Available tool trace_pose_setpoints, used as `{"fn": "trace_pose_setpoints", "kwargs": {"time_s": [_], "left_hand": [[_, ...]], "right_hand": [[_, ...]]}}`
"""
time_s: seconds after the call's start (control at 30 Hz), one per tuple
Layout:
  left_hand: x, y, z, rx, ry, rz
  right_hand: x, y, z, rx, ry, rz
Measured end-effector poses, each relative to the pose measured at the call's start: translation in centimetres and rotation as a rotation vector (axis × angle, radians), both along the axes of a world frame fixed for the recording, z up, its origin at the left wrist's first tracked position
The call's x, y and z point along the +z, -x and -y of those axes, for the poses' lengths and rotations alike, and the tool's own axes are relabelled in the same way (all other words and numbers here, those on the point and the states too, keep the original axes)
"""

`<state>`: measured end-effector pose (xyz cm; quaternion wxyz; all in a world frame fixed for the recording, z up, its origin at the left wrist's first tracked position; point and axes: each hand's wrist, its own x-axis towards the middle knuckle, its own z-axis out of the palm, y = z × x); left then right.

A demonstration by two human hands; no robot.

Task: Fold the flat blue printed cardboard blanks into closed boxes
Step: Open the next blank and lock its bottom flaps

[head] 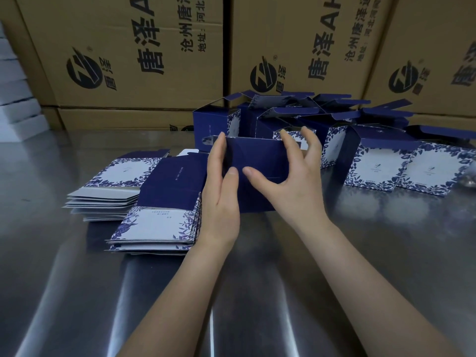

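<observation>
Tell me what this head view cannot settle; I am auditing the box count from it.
Head view:
- held box: far side and bottom hidden by its front panel, left hand and right hand.
- folded boxes behind it: overlapping, so uncountable.
- print on top flat blank: too small.
- grey object: blurred, cut by the right edge.
</observation>
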<state>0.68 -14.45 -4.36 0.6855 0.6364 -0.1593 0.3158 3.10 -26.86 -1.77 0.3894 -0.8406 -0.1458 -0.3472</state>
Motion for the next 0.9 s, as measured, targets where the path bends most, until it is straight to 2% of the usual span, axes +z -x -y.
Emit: {"fn": "trace_pose_setpoints", "kwargs": {"time_s": [0.13,0.3,0.4,0.47,0.53,0.6,0.67,0.77,0.9], "left_hand": [[0.2,0.4,0.4,-0.074,0.023,0.061],[0.5,0.8,0.5,-0.072,-0.005,0.088],[1.3,0.9,0.3,-0.009,0.204,0.058],[1.6,0.7,-0.1,0.118,0.359,0.033],[1.7,0.2,-0.9,0.242,0.450,-0.031],[1.7,-0.2,-1.5,0.281,0.540,-0.138],[1.8,-0.5,-1.9,0.217,0.637,-0.272],[2.0,-0.5,-2.1,-0.002,0.793,-0.420],[1.8,-0.5,-2.4,-0.222,0.834,-0.518]], "right_hand": [[-0.3,0.0,-0.3,0.026,-0.049,-0.049],[-0.6,-0.7,0.0,0.151,-0.334,-0.038],[-0.5,-0.9,0.4,0.230,-0.539,-0.120],[-0.6,-1.2,0.7,0.309,-0.708,-0.207],[-0.6,-1.5,1.1,0.439,-0.872,-0.290],[-0.6,-1.8,1.5,0.540,-0.986,-0.366],[-0.7,-2.1,1.7,0.618,-1.078,-0.455],[-1.1,-2.0,1.8,0.747,-1.232,-0.611],[-1.4,-1.8,1.9,0.868,-1.383,-0.691]]}}
